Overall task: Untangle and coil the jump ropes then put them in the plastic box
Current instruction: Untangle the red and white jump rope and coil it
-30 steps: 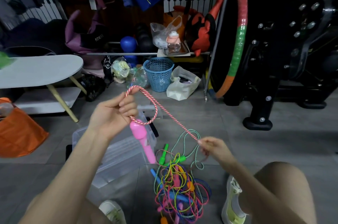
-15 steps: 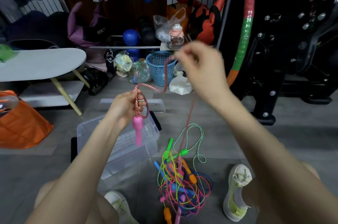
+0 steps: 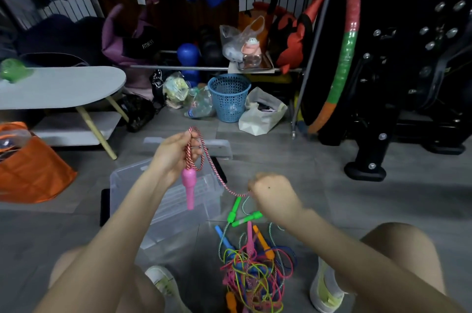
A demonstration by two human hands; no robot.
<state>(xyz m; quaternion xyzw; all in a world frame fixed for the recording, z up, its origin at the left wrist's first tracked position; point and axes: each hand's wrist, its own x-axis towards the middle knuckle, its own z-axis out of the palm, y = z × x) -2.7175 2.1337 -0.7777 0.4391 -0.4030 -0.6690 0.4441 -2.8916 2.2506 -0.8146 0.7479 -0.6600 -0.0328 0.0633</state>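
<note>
A black exercise machine (image 3: pixel 408 77) fills the right side of the room, and a red, green and orange hoop (image 3: pixel 348 52) leans upright against it. At the left stands a white table (image 3: pixel 63 87) with an orange bag (image 3: pixel 33 169) on the floor beside it.

The clear plastic box (image 3: pixel 163 210) sits on the grey floor just in front of the person's left knee, open side up. To its right, between the two shoes, lies the tangle of jump ropes (image 3: pixel 255 271). Green, blue, orange and pink handles stick out of its far edge and point away from the person. A blue basket (image 3: pixel 228 98) stands farther back by the shelf.

The left hand (image 3: pixel 171 156) is raised above the box with its fingers curled round a few hanging loops of the pink-and-white rope (image 3: pixel 217 179). The right hand (image 3: pixel 274 192) is lower and to the right, above the tangle. It is closed in a fist that pinches the same rope. Between the two hands the rope runs slanting down to the right and sags a little before it reaches the right fist.

The pink handle (image 3: pixel 189 190) hangs just below the left hand. Its long axis is close to vertical, its thick end is up at the loops, and its narrow end points down toward the box.
</note>
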